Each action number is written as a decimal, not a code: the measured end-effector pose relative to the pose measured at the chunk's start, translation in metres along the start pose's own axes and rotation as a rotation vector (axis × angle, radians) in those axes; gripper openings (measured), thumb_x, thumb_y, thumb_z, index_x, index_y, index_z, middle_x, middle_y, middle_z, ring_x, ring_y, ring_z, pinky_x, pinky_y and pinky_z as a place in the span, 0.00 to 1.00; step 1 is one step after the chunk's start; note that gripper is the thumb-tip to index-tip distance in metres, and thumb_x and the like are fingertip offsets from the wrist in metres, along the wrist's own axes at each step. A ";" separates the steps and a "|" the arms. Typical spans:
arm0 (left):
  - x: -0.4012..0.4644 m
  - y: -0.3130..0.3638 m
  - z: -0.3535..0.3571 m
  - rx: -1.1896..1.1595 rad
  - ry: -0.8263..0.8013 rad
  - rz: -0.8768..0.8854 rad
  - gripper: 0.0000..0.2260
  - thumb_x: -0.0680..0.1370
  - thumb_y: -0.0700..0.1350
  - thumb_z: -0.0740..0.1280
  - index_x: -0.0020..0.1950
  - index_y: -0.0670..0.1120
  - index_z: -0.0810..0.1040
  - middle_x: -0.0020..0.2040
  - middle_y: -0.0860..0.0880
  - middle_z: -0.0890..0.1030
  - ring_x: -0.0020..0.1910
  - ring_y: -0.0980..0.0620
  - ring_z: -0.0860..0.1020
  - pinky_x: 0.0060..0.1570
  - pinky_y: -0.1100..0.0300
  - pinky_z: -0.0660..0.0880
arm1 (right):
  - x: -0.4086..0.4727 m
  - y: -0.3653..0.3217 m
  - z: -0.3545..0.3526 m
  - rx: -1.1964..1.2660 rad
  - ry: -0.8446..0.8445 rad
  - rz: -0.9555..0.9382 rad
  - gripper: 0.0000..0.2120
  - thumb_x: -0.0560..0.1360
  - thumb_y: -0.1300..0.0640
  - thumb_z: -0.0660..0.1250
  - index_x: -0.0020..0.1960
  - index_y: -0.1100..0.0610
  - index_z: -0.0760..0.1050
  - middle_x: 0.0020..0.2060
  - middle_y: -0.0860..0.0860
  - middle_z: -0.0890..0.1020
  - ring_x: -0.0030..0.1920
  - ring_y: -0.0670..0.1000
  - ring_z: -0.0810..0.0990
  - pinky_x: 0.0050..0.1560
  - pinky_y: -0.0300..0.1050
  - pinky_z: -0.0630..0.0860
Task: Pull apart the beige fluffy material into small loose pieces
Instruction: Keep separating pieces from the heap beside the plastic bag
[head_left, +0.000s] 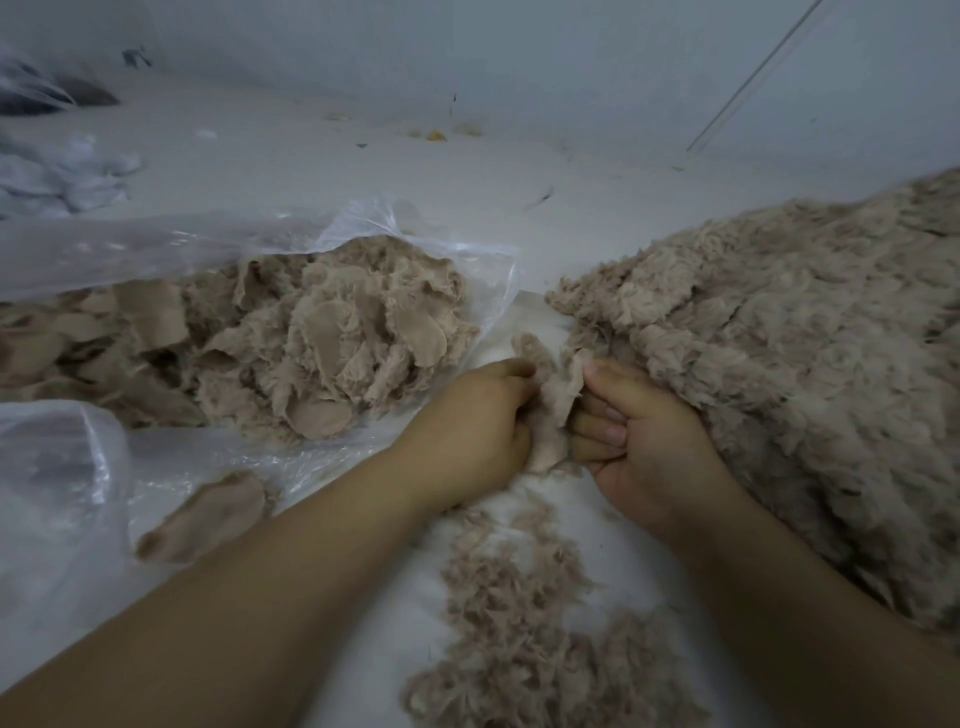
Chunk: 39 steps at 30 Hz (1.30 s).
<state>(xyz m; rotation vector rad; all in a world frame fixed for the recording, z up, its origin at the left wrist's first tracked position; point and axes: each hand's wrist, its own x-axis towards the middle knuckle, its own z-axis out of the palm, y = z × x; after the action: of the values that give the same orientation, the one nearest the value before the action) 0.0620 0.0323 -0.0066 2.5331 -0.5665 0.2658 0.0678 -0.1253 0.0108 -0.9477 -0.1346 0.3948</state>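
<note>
Beige fluffy scrap (558, 402) sits mid-frame, pinched from both sides by the left hand (475, 421) and right hand (641, 431), knuckles close so it tears short. Torn fluff (519, 613) piles right below, the big heap (779, 353) waiting at right.

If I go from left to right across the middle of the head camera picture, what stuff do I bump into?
Clear plastic bag with beige fabric scraps → left hand → small beige piece gripped by both hands → right hand → big fluffy beige pile.
</note>
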 end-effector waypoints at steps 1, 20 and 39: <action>-0.001 0.000 -0.001 -0.059 0.054 -0.003 0.15 0.72 0.37 0.61 0.56 0.38 0.80 0.61 0.45 0.77 0.56 0.47 0.77 0.57 0.55 0.75 | 0.001 0.001 0.000 -0.042 0.008 0.007 0.20 0.79 0.60 0.59 0.29 0.53 0.74 0.21 0.45 0.63 0.19 0.40 0.59 0.19 0.31 0.56; -0.003 0.003 -0.001 -1.062 0.355 -0.316 0.09 0.80 0.39 0.65 0.43 0.36 0.75 0.27 0.31 0.74 0.19 0.47 0.74 0.19 0.61 0.69 | 0.007 0.005 -0.004 -0.312 -0.057 0.144 0.25 0.81 0.61 0.59 0.26 0.51 0.76 0.24 0.46 0.65 0.22 0.41 0.60 0.20 0.32 0.55; -0.005 -0.004 -0.004 -1.214 0.466 -0.264 0.12 0.80 0.43 0.63 0.39 0.38 0.73 0.28 0.38 0.77 0.16 0.46 0.70 0.19 0.63 0.66 | 0.007 0.007 -0.004 -0.304 0.055 0.058 0.09 0.81 0.59 0.62 0.43 0.55 0.76 0.25 0.48 0.67 0.22 0.44 0.63 0.20 0.34 0.60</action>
<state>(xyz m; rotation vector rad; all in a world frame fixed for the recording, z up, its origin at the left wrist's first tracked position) 0.0591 0.0393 -0.0065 1.2782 -0.1044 0.2794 0.0737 -0.1219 0.0024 -1.2637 -0.1187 0.4079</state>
